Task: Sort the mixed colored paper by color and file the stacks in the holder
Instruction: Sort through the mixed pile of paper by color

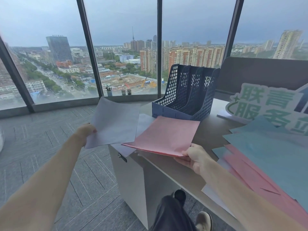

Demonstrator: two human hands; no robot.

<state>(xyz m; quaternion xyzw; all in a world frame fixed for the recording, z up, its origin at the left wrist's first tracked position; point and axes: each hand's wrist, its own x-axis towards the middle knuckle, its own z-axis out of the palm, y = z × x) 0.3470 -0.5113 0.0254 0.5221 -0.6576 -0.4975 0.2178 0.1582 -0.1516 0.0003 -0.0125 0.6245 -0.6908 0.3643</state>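
- Straight ahead I see tall windows [120,47] with dark frames, a city beyond them, and grey patterned carpet [50,130] on the floor; two small mesh cups [126,92] and a little plant pot [109,91] stand on the sill.
- I see the tabletop [215,129] running off to my right, with a pale cabinet [130,180] under its near end.
- A dark blue perforated file holder [185,94] stands upright near the tabletop's left end, its slots open toward me; I can see nothing filed in them.
- A white and green cut-out sign [266,107] stands right of the holder.
- My left hand [87,130] pinches the near left edge of a pale lavender sheet [115,122], holding it in the air out past the tabletop's left edge.
- My right hand [195,155] grips the near corner of a pink stack [166,135], thumb on top, fingers curled below; its far edge lies just in front of the holder.
- More lavender paper [145,122] lies beneath, between the sheet and the pink stack.
- A mixed pile [266,155] of teal and pink sheets spreads across the tabletop on my far right, overhanging the near edge.
- Open carpet lies to the left of the cabinet.
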